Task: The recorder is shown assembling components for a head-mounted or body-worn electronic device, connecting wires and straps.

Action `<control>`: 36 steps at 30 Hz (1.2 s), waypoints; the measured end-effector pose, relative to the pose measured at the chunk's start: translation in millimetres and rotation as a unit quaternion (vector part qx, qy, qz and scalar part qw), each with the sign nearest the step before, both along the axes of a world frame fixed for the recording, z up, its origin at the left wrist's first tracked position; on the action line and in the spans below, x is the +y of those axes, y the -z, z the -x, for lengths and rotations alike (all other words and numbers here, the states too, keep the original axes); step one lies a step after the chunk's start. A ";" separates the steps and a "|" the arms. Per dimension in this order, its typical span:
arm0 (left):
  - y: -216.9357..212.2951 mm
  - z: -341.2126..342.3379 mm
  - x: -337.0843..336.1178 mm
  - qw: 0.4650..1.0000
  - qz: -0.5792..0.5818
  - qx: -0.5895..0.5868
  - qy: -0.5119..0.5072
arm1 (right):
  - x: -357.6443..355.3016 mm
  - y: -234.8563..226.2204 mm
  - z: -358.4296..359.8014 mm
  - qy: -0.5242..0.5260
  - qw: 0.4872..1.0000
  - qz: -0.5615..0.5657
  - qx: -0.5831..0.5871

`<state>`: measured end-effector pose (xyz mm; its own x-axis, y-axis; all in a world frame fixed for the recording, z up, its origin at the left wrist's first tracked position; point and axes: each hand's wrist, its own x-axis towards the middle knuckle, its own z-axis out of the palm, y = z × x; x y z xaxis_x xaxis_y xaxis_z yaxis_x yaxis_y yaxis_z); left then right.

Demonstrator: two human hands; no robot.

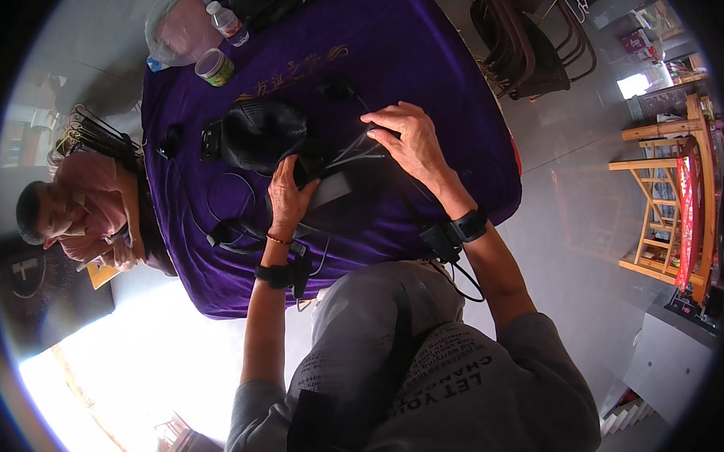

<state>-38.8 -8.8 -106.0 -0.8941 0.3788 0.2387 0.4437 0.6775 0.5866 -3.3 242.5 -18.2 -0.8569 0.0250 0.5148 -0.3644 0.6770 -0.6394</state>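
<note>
My left hand point(286, 193) is closed at the edge of a black, soft-looking thing with a strap, beside a grey rectangular piece point(331, 190). To its right, my right hand point(413, 142) is raised a little, thumb and forefinger pinched together. Thin grey cords point(353, 152) stretch between the two hands, with their upper ends at the right fingertips. Just beyond my left hand lies a black, rounded cap-like thing point(263, 135), next to a small black device point(211, 141). Dark material hides the exact grip of my left fingers.
A purple cloth point(431, 61) covers the table. Black cables point(234, 191) lie at its left. Toward the far left stand a bottle point(227, 24), a green-labelled tub point(214, 67) and a plastic bag point(177, 28). Another person point(99, 205) sits at the left. Stacked chairs point(520, 44) stand far right.
</note>
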 end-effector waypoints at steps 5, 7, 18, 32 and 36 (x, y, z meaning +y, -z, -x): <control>-2.4 -0.2 2.3 1.000 -0.003 0.005 0.003 | -1.0 4.3 0.6 0.002 1.000 0.020 -0.009; -3.0 -0.6 2.2 1.000 -0.003 -0.002 0.002 | -3.1 5.1 1.2 0.006 0.999 0.030 -0.017; -4.2 -0.7 2.2 1.000 -0.012 -0.017 -0.001 | -9.6 5.1 2.0 0.055 0.993 0.105 -0.006; -6.5 2.3 3.8 1.000 -0.011 -0.027 0.003 | -6.1 21.9 4.8 0.099 0.990 0.092 0.029; -11.9 12.4 10.4 0.999 0.021 -0.020 0.020 | -1.0 19.2 2.9 0.183 0.980 -0.034 0.072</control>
